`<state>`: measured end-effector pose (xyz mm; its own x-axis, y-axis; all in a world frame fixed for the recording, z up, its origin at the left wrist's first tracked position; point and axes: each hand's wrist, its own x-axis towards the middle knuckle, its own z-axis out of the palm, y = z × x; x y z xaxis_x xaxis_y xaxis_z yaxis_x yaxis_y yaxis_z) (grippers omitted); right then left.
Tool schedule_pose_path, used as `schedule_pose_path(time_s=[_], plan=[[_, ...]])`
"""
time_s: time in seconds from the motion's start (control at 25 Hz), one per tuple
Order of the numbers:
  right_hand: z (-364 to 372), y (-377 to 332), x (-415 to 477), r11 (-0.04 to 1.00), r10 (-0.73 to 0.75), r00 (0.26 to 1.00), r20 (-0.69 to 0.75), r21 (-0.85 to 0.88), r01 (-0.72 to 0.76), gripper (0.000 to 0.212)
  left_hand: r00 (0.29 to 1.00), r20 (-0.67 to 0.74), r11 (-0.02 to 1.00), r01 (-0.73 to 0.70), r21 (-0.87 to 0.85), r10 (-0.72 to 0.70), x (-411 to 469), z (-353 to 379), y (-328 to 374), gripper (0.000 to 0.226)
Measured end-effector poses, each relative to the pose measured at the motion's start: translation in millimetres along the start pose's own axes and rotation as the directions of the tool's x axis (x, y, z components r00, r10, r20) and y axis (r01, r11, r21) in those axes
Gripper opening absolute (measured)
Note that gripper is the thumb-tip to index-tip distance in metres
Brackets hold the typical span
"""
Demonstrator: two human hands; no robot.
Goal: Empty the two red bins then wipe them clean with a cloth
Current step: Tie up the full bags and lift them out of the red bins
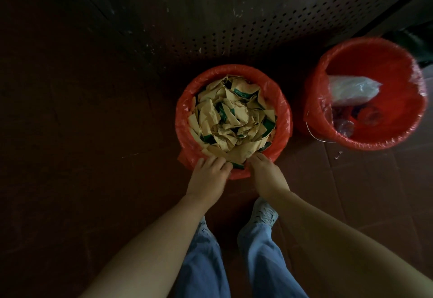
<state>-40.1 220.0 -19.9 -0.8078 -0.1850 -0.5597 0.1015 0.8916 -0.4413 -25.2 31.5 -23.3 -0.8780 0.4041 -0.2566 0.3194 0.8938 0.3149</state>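
Note:
Two red bins lined with red plastic bags stand on the floor. The near bin (pixel 185 119) is filled to the top with crumpled tan and green paper scraps (pixel 234 119). My left hand (pixel 208 176) and my right hand (pixel 264 173) rest at its near rim, fingers curled on the bag's edge there. The second bin (pixel 314 101), to the right, holds a clear plastic bag (pixel 353 90) and some clear plastic items at its bottom.
A dark perforated metal panel (pixel 234 23) stands right behind the bins. The floor is dark brown tile (pixel 82 133). My legs in blue jeans and a light shoe (pixel 263 213) are directly below the near bin.

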Motion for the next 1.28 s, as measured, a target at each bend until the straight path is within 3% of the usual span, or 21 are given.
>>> schedule_pose_path(time_s=[0.16,0.24,0.36,0.48,0.6,0.72,0.84,0.92,1.04,1.2,1.28], plan=[[2.7,10.8,-18.8,0.998,-0.039,0.995,-0.095,0.038,0.043,0.020,0.983,0.101,0.988,-0.155,0.015,0.153,-14.2,14.5,10.3,0.022],[7.4,21.9,-25.1,0.998,-0.048,0.985,-0.166,0.022,0.052,0.013,0.976,0.139,0.985,-0.171,0.032,0.165,-16.3,22.6,13.8,0.030],[14.6,38.8,-25.8,0.985,0.149,0.970,-0.192,0.115,-0.128,0.015,0.991,0.103,0.993,-0.093,0.076,0.085,-9.6,29.6,13.1,0.039],[15.2,45.9,-12.3,0.863,0.454,0.882,-0.127,0.311,-0.399,0.026,0.989,0.061,0.987,-0.138,0.083,0.133,0.9,34.8,5.6,0.030],[16.6,42.7,2.1,0.631,0.657,0.751,-0.073,0.597,-0.494,0.017,0.979,-0.006,0.978,-0.202,0.057,0.203,5.5,39.2,-1.9,0.012],[17.6,40.3,8.4,0.475,0.773,0.632,-0.056,0.712,-0.517,0.014,0.977,-0.049,0.977,-0.207,0.047,0.210,4.2,40.2,0.0,0.011],[11.6,36.1,9.0,0.433,0.800,0.600,-0.007,0.698,-0.570,0.014,0.987,-0.085,0.990,-0.137,0.027,0.139,3.9,34.9,1.7,0.012],[2.6,28.5,9.6,0.444,0.790,0.613,-0.009,0.699,-0.561,0.012,0.994,-0.078,0.997,-0.072,0.012,0.072,4.0,28.1,2.0,0.012],[-11.2,6.2,15.8,0.557,0.713,0.692,-0.115,0.693,-0.458,0.012,1.000,-0.028,1.000,0.006,0.010,-0.005,4.4,18.6,2.2,0.012],[-19.5,-27.9,22.8,0.834,0.376,0.908,-0.182,0.494,-0.246,0.013,0.998,-0.016,0.998,0.060,0.007,-0.060,8.0,2.0,-4.4,0.018],[-17.1,-31.4,22.9,0.911,0.265,0.962,-0.072,0.346,-0.225,0.014,0.997,-0.011,0.997,0.080,0.011,-0.080,9.4,-6.7,-9.5,0.021]])
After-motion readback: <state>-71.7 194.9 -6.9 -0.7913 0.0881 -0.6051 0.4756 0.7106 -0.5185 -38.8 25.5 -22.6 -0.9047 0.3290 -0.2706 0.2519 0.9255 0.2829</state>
